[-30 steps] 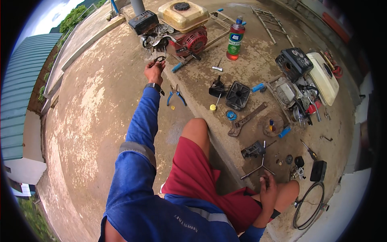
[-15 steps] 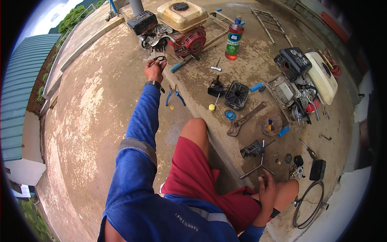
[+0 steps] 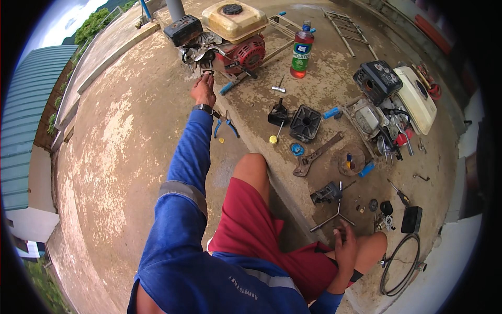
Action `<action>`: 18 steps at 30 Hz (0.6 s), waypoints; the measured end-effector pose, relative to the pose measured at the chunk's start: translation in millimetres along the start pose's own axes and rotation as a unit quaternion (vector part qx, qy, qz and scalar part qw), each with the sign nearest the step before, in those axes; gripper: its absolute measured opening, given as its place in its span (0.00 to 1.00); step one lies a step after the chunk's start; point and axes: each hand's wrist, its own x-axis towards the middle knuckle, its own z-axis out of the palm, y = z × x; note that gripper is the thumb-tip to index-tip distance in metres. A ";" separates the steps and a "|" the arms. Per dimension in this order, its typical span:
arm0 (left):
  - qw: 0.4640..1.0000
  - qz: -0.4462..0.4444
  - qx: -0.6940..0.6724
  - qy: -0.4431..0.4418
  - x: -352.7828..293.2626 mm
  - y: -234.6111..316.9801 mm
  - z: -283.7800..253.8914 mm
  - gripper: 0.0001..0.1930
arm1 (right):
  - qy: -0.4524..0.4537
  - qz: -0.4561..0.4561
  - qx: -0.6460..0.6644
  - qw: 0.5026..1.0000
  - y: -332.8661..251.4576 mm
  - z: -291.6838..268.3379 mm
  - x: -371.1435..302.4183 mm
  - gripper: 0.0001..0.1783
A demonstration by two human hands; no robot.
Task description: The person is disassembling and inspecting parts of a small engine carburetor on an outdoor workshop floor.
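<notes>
My left hand [image 3: 203, 90] is stretched far forward, fingers closed on a small grey metal part [image 3: 206, 67] at the side of a red small engine [image 3: 244, 52] with a cream fuel tank [image 3: 234, 18]. Blue-handled pliers [image 3: 226, 125] lie just right of that wrist. My right hand [image 3: 345, 250] rests on my right knee with fingers apart, holding nothing. A metal cross wrench [image 3: 334, 214] lies just beyond its fingertips.
I sit on concrete in red shorts. A green-labelled bottle [image 3: 302, 49], a black square cover [image 3: 306, 123], an adjustable wrench [image 3: 316, 154], a second stripped engine [image 3: 387, 104] with a cream tank [image 3: 417, 97], a black cable coil [image 3: 400, 259] and small parts lie to the right.
</notes>
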 end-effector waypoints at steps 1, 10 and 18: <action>1.000 0.010 -0.011 0.001 1.0 -0.9 2.6 0.15 | -0.002 -0.001 -0.003 1.000 -0.6 0.1 0.1 0.20; 0.999 0.021 -0.005 0.042 -8.3 -5.6 16.9 0.20 | 0.003 -0.014 -0.014 1.000 0.1 3.2 1.5 0.21; 0.998 0.016 -0.013 0.062 -17.3 -9.9 21.9 0.28 | 0.000 -0.021 -0.025 0.999 -1.3 2.2 1.1 0.21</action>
